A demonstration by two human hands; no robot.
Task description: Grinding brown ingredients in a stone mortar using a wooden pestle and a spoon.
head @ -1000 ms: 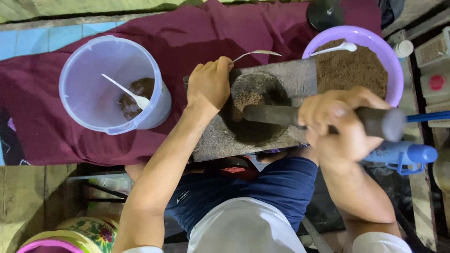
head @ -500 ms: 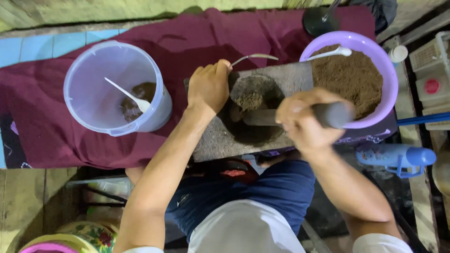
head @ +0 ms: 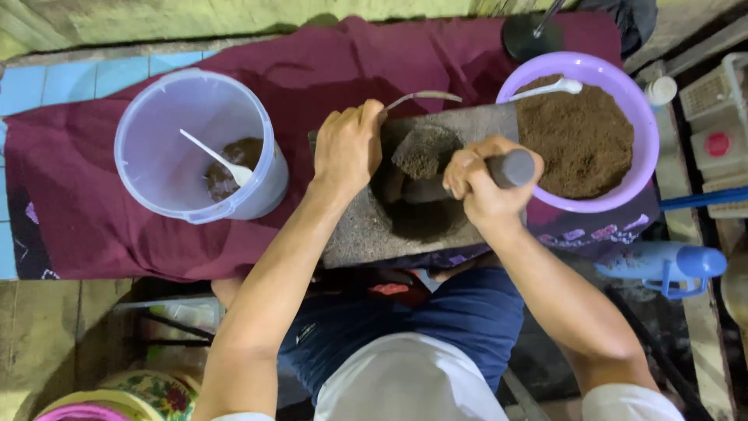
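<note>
A grey stone mortar slab (head: 358, 234) lies on a maroon cloth (head: 304, 70), with dark brown ground powder (head: 425, 160) in its hollow. My right hand (head: 479, 183) grips a dark stone pestle (head: 510, 168) whose lower end presses into the hollow. My left hand (head: 349, 146) rests on the slab's far left edge and holds a metal spoon (head: 425, 97) that points right. To the right stands a purple bowl (head: 647, 148) full of brown powder, with a white spoon (head: 545, 89) on its rim.
A clear lilac bucket (head: 156, 148) at the left holds a little dark paste and a white plastic spoon (head: 214, 158). A blue bottle (head: 662, 265) lies at the right, by white boxes (head: 713, 117). A dark round stand base (head: 534, 35) sits at the top.
My right hand has pulled the pestle leftward and tipped it more upright into the hollow. My left hand stays on the slab with the spoon.
</note>
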